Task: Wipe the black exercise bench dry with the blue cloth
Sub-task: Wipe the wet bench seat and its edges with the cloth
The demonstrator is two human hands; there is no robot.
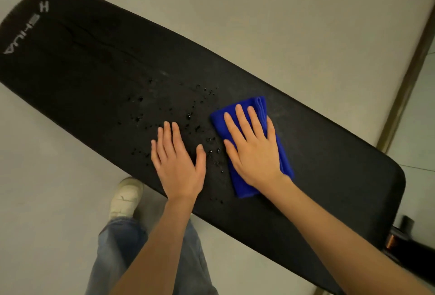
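- The right hand point(253, 151) presses flat, fingers straight, on the folded blue cloth point(255, 145).
- The left hand point(177, 160) lies flat, fingers straight, on the black bench point(89, 71), just left of the cloth.
- Water drops point(188, 115) sit on the bench left of the cloth.

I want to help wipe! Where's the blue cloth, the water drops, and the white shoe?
blue cloth point(260, 106): head view, its folded far edge.
water drops point(189, 115): head view, one big drop left of the cloth.
shoe point(127, 197): head view, middle of its white top.

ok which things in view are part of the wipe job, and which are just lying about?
Job: black exercise bench, water drops on it, blue cloth, right hand flat on the cloth, left hand flat on the bench.
Not job: white shoe, jeans, floor.
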